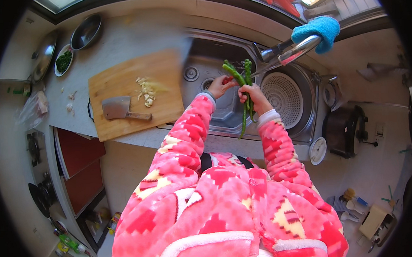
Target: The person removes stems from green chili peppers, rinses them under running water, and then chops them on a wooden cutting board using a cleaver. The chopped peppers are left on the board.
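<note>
A bunch of long green chili peppers [248, 78] is gripped in my right hand [255, 97], over the steel double-bowl sink [222, 112]. Their thin ends hang below my fist towards the sink's front edge. My left hand [219, 88] is just left of them and pinches something small and red [227, 80], partly hidden by the fingers. Water runs from the faucet [301, 50] onto the green peppers. A white plastic colander [283, 97] sits in the right bowl.
Left of the sink, a wooden cutting board [121, 80] holds a cleaver [117, 107] and chopped garlic [147, 93]. Behind are a metal bowl [86, 32] and a dish of chopped greens [64, 61]. A blue cloth [320, 30] drapes the faucet. A black rice cooker [342, 131] stands right.
</note>
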`<state>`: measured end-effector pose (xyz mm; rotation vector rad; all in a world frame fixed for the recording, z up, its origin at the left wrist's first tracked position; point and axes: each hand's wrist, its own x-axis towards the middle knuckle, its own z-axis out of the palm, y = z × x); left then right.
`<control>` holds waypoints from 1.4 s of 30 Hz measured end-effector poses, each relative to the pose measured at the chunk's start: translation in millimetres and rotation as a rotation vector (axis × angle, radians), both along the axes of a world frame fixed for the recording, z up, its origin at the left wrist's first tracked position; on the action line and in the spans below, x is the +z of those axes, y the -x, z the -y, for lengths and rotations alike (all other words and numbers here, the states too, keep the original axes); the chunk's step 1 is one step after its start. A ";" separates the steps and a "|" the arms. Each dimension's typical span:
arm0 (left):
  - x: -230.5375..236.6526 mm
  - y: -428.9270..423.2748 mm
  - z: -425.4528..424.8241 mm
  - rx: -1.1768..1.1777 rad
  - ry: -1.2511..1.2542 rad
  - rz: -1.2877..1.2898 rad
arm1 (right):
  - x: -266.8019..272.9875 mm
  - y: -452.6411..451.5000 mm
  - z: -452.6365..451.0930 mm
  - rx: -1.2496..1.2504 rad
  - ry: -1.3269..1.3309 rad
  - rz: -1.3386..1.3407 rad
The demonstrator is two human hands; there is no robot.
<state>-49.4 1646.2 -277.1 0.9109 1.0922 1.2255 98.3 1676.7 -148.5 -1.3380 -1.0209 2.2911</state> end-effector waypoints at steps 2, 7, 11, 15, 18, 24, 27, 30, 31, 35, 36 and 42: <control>13.8 2.1 2.9 -0.101 0.318 -0.018 | -6.4 -12.8 -2.0 -0.010 -0.030 -0.016; 3.1 -19.6 3.8 0.094 0.349 1.072 | -1.0 -13.3 2.0 0.044 -0.109 0.097; 62.5 -42.0 2.9 0.289 0.479 0.989 | -12.3 -22.4 4.2 -0.032 -0.192 0.138; 36.5 -34.5 6.2 0.155 0.443 0.620 | -10.8 -21.3 4.6 -0.049 -0.282 0.224; 36.5 -31.6 10.1 -0.008 0.474 0.677 | -8.5 -22.0 1.4 -0.098 -0.366 0.264; 65.6 -25.1 24.5 -0.285 0.506 0.958 | -8.8 -8.4 -16.6 -0.132 -0.361 -0.001; 74.9 -27.5 25.2 -0.169 0.537 0.841 | -9.8 -3.7 -17.2 -0.105 -0.430 0.044; 68.0 -30.8 19.8 -0.054 0.518 0.945 | -20.3 -2.9 -15.4 -0.015 -0.462 0.107; 57.9 -28.0 18.8 -0.086 0.518 1.031 | -21.1 0.7 -12.6 0.000 -0.441 0.090; 54.0 -24.2 14.5 0.059 0.592 0.940 | -24.0 -3.9 -8.9 0.036 -0.562 0.218; 58.9 -26.7 14.0 0.166 0.626 0.805 | -24.8 -6.5 -8.6 0.090 -0.551 0.244; 68.3 -23.5 6.8 0.072 0.404 0.850 | -13.2 -11.5 -6.2 0.277 -0.504 0.248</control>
